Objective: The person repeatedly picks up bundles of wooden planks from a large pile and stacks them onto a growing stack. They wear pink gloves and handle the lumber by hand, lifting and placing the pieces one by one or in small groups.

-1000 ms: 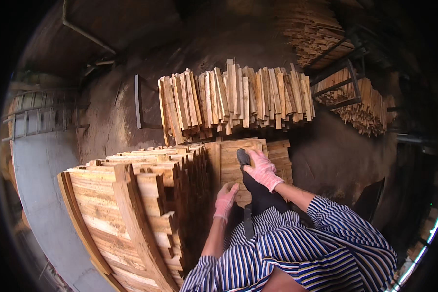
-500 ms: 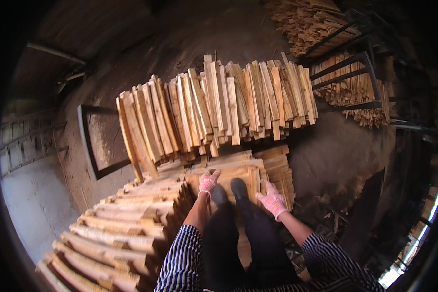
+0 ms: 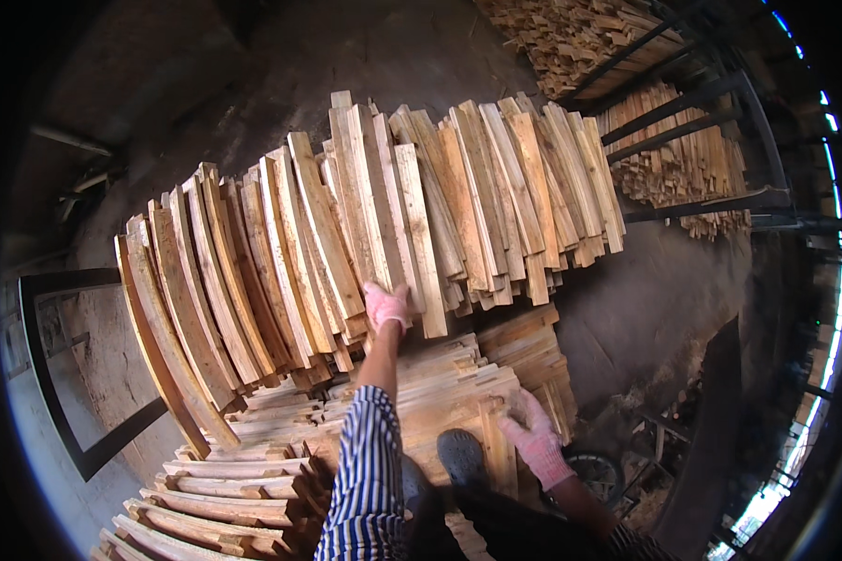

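Rough matt wooden planks [image 3: 384,215]; pink cloth gloves [image 3: 386,306]; striped cloth sleeve [image 3: 367,467]; black metal rack [image 3: 692,140].

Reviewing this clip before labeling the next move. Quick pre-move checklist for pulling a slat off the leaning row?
1. Left hand on a slat in the leaning row of slats: ok, gloved palm lies against a slat's lower end.
2. Left grip closed round it: cannot tell, fingers hidden.
3. Right hand braced: ok, it rests on the flat stack of boards underfoot.
4. Footing: ok, a shoe stands on the stack, though the boards lie unevenly.
5. Neighbouring slats stable: not ok, they lean loosely, overlapping at mixed angles.
6. Other people close by: ok, none in view.
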A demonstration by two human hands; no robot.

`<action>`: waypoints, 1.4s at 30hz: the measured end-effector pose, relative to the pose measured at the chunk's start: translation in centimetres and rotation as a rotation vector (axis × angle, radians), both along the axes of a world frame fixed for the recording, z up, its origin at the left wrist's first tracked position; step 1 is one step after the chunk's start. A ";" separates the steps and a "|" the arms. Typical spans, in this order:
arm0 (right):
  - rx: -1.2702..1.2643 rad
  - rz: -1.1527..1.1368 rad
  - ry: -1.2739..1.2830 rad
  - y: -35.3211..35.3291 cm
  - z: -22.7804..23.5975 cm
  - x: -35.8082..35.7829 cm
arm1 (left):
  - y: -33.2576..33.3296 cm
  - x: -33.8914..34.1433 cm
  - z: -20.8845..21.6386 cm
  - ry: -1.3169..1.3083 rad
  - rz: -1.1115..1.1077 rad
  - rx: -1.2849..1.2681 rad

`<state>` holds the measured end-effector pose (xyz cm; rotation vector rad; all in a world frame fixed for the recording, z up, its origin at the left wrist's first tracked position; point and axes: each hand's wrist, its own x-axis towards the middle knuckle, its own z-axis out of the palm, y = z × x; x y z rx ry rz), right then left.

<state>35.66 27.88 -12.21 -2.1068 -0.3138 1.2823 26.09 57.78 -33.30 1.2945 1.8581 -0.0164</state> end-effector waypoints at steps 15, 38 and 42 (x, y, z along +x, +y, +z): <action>-0.437 0.318 -0.036 17.5 21.2 0.4 | -20.3 -5.8 47.7 -0.526 0.143 -0.317; 0.649 1.373 0.471 15.1 79.7 -25.5 | -28.0 -33.7 102.5 -1.221 0.901 1.595; 0.662 1.698 0.290 13.3 82.5 -28.8 | -41.8 -42.4 109.5 -0.634 0.945 1.451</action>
